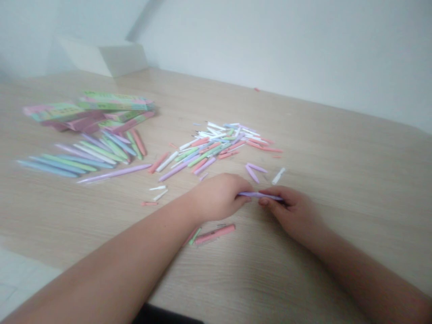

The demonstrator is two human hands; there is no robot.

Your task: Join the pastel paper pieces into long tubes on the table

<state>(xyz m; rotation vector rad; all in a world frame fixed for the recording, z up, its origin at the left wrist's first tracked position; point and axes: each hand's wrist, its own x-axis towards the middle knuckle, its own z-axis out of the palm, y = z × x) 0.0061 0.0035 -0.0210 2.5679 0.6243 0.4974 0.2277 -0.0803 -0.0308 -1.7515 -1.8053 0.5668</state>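
My left hand (219, 197) and my right hand (290, 211) meet above the wooden table, both gripping a slim lilac pen (259, 195) by its ends. Its middle shows between my fingers. Just below my left wrist lies a pink pen (215, 234) with a small green piece (195, 236) beside it. A loose heap of pastel pen parts (216, 146) spreads out beyond my hands. Some short white and pink pieces (157, 194) lie left of my left hand.
A row of whole pastel pens (81, 157) lies at the left of the light wood table (354, 148). Behind them is a stack of green and pink pen boxes (91, 110). A white wall runs along the far edge, and a pale box (104, 56) stands at the back left.
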